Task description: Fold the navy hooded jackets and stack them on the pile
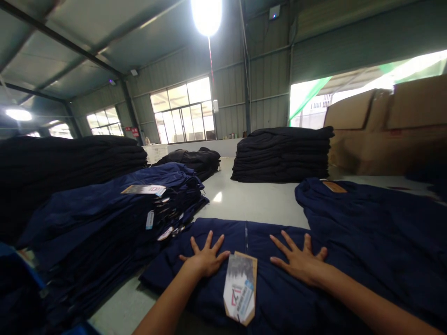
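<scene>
A folded pair of dark blue jeans point(279, 293) lies on the table in front of me. My left hand point(206, 258) presses flat on its left part, fingers spread. Flat on its right part rests my right hand point(300, 260), fingers also spread. A cardboard hang tag point(240, 288) on the jeans lies between my two hands. Neither hand holds anything.
A stack of tagged blue jeans point(115, 223) stands at the left. More blue jeans point(377, 218) lie spread at the right. Black garment stacks stand at far left point(63, 163), back middle point(195, 160) and back right point(282, 153). Cardboard boxes point(384, 130) line the right. Pale table surface point(244, 195) shows between.
</scene>
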`<state>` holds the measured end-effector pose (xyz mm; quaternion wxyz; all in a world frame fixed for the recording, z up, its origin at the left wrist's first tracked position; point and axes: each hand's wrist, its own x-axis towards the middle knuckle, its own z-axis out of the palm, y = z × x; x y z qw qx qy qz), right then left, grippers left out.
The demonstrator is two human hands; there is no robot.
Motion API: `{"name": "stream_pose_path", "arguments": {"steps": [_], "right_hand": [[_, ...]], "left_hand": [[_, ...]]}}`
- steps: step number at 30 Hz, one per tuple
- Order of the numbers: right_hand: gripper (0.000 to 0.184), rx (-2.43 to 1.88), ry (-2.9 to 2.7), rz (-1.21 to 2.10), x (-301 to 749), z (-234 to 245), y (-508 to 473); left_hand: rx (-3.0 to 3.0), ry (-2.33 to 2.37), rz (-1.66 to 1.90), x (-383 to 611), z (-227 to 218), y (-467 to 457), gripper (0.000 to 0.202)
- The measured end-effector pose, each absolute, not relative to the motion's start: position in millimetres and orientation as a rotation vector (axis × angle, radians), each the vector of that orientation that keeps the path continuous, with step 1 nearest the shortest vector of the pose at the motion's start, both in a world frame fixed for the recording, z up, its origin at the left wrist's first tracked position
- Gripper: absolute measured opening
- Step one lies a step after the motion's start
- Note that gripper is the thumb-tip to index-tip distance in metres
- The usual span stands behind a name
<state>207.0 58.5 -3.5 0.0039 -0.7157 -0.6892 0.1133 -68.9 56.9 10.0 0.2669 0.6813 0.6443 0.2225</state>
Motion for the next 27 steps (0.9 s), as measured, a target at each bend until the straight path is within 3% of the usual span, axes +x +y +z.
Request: {"name": "stream_pose_path", "arguments": {"steps": [6,13,16,19,24,27], "right_hand": [[0.063,-2.151,-2.303,0.120,223,-15,53],[0.063,-1.550,-2.627,0.420,220,26,-6],[0.072,-1.176,-2.763,0.136,213,15,-22],[0.078,-1.040,-2.779,-0.218,210,-18,-19],[0.092,-1.051,-2.815,-0.550,202,-58,-1],[0.094,-1.168,-2.747,-0.623,188,-58,6]], "left_hand": [[1.788,1.833,0.268,-66,20,26,0.070],[2.131,1.605,-0.032,-79,60,-11,0.053],[2.194,1.298,-0.212,-90,70,-20,0.081],[2.202,1.303,-0.401,-99,69,-23,0.109],[2.321,1.482,-0.462,-108,49,-20,0.116],[2.490,1.512,-0.284,-105,37,-16,0.102]]}}
